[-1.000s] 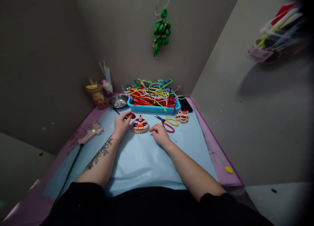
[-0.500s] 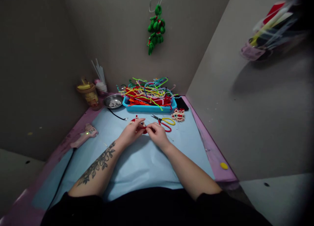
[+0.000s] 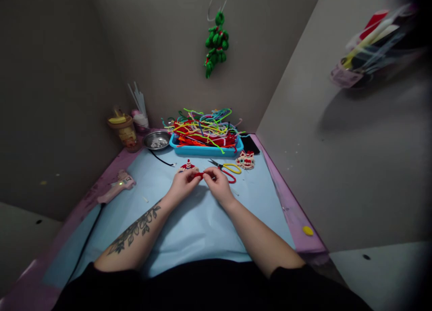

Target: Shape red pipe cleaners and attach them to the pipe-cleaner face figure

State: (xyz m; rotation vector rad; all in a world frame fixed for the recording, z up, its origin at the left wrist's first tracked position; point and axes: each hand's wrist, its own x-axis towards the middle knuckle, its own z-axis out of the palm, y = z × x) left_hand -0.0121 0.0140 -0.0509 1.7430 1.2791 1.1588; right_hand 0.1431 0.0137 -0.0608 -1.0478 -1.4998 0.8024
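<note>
A short red pipe cleaner piece [image 3: 200, 175] is pinched between my two hands above the blue sheet [image 3: 199, 230]. My left hand [image 3: 184, 183] grips its left end, and my right hand [image 3: 216, 183] has the other end between thumb and fingers. Just behind my left hand lies a red and white pipe cleaner figure [image 3: 188, 165] with a striped peak, its lower part hidden. Scissors [image 3: 226, 168] with one yellow and one red handle lie behind my right hand, which partly covers them. To their right rests a cream and red lion-like face [image 3: 246, 160].
Behind stands a blue tray [image 3: 206, 151] heaped with colourful pipe cleaners. A metal bowl [image 3: 157, 140] with small white bits, a cup [image 3: 124, 131] and a black phone-like slab [image 3: 250, 144] flank it. A pink glue gun [image 3: 116, 187] with a cord lies left.
My left fingers have drawn down and in to the red piece, showing more of the red and white figure behind. My right hand stays nearly in place.
</note>
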